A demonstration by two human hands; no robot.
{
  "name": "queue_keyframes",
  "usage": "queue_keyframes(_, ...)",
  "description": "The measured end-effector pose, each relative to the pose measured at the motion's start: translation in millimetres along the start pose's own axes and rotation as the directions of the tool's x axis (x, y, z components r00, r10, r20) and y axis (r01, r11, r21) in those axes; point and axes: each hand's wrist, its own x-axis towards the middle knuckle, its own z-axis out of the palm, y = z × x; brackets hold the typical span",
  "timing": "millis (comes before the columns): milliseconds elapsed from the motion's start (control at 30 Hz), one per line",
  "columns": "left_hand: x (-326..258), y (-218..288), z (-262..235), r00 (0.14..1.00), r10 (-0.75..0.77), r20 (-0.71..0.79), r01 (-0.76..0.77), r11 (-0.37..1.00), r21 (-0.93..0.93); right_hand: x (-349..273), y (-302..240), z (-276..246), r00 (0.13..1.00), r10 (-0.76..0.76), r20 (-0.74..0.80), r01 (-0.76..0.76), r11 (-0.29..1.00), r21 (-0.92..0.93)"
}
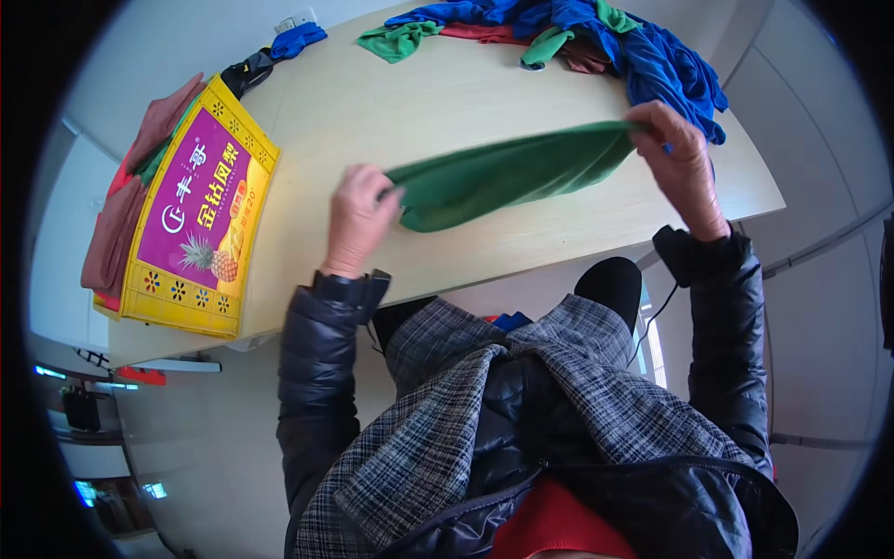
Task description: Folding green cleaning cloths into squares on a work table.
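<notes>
A green cloth (517, 177) is stretched between my two hands above the near part of the table (345, 270). My left hand (360, 212) pinches its left end between the fingers and thumb. At the other end, higher and farther off, my right hand (678, 160) is closed on a corner. The fabric hangs in a long, narrow, doubled shape that sags along its lower edge. It is somewhat smeared by motion, so I cannot tell what kind of item it is.
A yellow box (182, 303) with a purple panel stands on the left, holding folded brown cloths (114, 238) and other fabric. Heaped blue cloths (652, 70) lie at the far right. A green cloth (396, 42) lies beside them. A dark item and blue cloth (298, 40) sit far left.
</notes>
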Motion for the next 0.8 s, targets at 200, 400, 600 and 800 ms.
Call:
queue_keyframes(200, 60, 10, -93, 0.999, 0.037, -0.015, -0.04, 0.978, -0.206, 30, 14, -19, 0.998, 0.065, -0.029, -0.06, 0.987, 0.149)
queue_keyframes(400, 80, 17, -130, 0.997, 0.055, 0.061, -0.039, 0.97, -0.239, 56, 23, -45, 0.985, 0.16, -0.069, -0.127, 0.931, 0.341)
queue_keyframes(600, 70, 14, -146, 0.989, 0.046, 0.143, -0.005, 0.962, -0.275, 61, 20, -46, 0.992, 0.125, -0.008, -0.112, 0.916, 0.386)
queue_keyframes(800, 61, -1, -149, 0.982, -0.082, 0.17, 0.155, 0.864, -0.48, 48, -3, -49, 0.986, 0.109, 0.129, -0.162, 0.822, 0.547)
